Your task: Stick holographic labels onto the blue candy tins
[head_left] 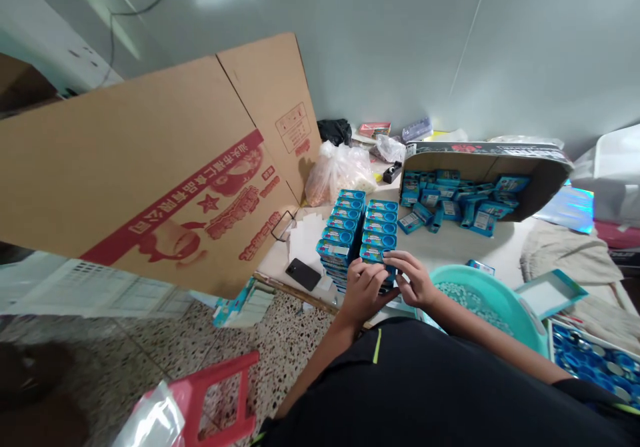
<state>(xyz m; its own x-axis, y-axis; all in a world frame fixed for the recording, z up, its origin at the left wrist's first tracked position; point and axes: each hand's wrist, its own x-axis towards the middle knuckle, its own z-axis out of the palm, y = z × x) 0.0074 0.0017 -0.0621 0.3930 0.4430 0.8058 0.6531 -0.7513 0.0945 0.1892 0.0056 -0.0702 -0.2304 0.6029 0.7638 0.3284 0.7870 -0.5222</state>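
Observation:
Small blue printed boxes stand stacked in two rows, the left row (341,223) and the right row (381,223), with a narrow dark gap between them. At the near end of the right row, my left hand (366,288) has its bent fingers on the front box (371,253). My right hand (414,279) curls its fingers over the same box from the right. Both hands are closed around that near end, and their thumbs come close together below it. The lower part of this stack is hidden by my hands.
An open carton (493,150) on its side spills loose blue boxes (450,200). A turquoise basin (533,320) of small pale pieces is at right, beside a tray of blue round parts (595,360). A phone (303,274) lies left; a large cardboard box (200,167) and red stool (215,393) stand beyond.

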